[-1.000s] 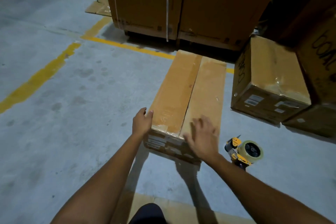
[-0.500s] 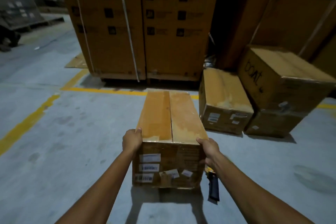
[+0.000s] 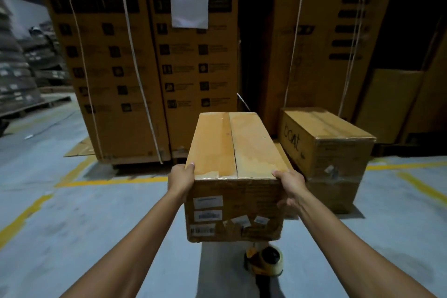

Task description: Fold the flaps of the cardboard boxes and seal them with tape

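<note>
A long brown cardboard box (image 3: 235, 150) with both top flaps folded shut is held up off the floor in front of me. White labels cover its near end. My left hand (image 3: 181, 179) grips the near left top corner. My right hand (image 3: 291, 185) grips the near right corner, fingers wrapped down the side. A yellow tape dispenser (image 3: 264, 261) with a tape roll lies on the floor just below the box.
Two stacked sealed boxes (image 3: 326, 150) stand right of the held box. Tall strapped cartons (image 3: 135, 68) form a wall straight ahead. Yellow lines (image 3: 111, 180) mark the grey concrete floor. A flat cardboard sheet (image 3: 79, 150) lies at the cartons' foot on the left.
Both hands moved from the box top to its near corners and lifted it off the floor. The view rose and faces the tall cartons.
</note>
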`<act>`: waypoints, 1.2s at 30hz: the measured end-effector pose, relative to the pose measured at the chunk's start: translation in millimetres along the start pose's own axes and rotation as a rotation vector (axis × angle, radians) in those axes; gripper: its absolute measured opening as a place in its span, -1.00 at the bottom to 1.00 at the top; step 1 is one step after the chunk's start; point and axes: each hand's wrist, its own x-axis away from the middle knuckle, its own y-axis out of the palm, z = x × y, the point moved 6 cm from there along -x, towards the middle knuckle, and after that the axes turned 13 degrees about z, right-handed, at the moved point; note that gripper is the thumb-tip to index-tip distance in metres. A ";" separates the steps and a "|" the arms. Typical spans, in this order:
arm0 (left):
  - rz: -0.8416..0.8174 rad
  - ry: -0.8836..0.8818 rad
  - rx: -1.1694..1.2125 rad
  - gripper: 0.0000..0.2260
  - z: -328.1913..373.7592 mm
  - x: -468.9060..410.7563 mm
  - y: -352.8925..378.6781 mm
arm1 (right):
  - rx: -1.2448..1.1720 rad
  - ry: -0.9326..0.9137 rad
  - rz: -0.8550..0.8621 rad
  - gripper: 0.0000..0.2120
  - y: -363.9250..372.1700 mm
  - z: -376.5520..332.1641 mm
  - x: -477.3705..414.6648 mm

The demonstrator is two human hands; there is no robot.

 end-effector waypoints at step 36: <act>-0.416 0.536 -0.411 -0.35 94.7 -123.2 347.0 | 1.069 -0.569 0.205 -0.31 50.1 -85.5 -306.3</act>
